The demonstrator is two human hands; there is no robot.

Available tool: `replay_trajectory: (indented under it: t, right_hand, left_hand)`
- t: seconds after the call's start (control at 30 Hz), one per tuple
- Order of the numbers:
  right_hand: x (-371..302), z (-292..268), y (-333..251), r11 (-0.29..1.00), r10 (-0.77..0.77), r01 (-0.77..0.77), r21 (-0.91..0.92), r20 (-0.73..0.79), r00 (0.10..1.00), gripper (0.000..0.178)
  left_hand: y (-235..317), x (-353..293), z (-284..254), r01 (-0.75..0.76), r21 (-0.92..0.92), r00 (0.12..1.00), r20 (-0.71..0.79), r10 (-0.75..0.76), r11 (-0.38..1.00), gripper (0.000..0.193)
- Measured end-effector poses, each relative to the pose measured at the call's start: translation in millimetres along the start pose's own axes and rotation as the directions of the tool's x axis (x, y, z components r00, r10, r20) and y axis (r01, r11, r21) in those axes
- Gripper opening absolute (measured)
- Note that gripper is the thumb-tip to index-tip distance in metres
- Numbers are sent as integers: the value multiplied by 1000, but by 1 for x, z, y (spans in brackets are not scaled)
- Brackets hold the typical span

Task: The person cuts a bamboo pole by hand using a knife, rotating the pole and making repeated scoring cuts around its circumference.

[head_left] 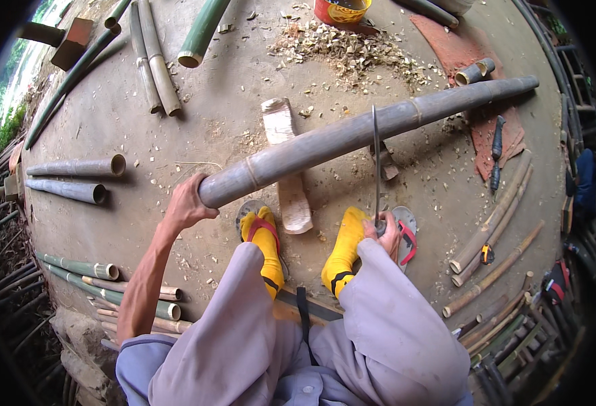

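Note:
A thick grey-brown bamboo pole (332, 143) lies slantwise before me, its near end at the left and its far end at the upper right. My left hand (191, 203) is closed round the near end, thumb below. In my right hand (386, 235), closed beside my right knee, is the handle of a saw (377, 159). The saw's long, thin, slightly curved blade shows edge-on and crosses the pole right of its middle. Beneath the pole are a pale hewn wooden block (293, 203) and a smaller dark block (387, 162). The blade's teeth cannot be made out.
Cut bamboo tubes (74, 167) lie at the left, green and brown poles (142, 304) nearer me. Wood chips (352, 54) are heaped below a red-yellow bucket (340, 10). A dark-handled tool (496, 152) and bamboo lengths (494, 213) lie right. My yellow-socked feet (267, 247) flank the pale block.

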State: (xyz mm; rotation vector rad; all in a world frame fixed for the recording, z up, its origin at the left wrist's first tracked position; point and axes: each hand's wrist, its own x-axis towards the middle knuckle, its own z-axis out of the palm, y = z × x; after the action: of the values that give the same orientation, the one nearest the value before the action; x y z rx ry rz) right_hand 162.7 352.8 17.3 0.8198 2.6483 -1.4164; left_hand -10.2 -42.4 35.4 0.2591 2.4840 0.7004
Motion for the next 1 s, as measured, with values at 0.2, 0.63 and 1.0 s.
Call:
replay_trajectory:
  t: [0.2, 0.63, 1.0]
  right_hand:
    - [4, 12, -46, 979, -182, 166, 120, 136, 974, 44]
    - [54, 60, -38, 687, 177, -429, 587, 437, 882, 24]
    - [60, 57, -53, 741, 238, -390, 546, 330, 914, 26]
  left_hand:
    - [28, 35, 26, 109, -382, 975, 220, -24, 918, 71]
    - [34, 41, 84, 56, -437, 983, -135, -127, 898, 77]
    - [29, 37, 101, -52, -470, 949, -298, -103, 881, 74]
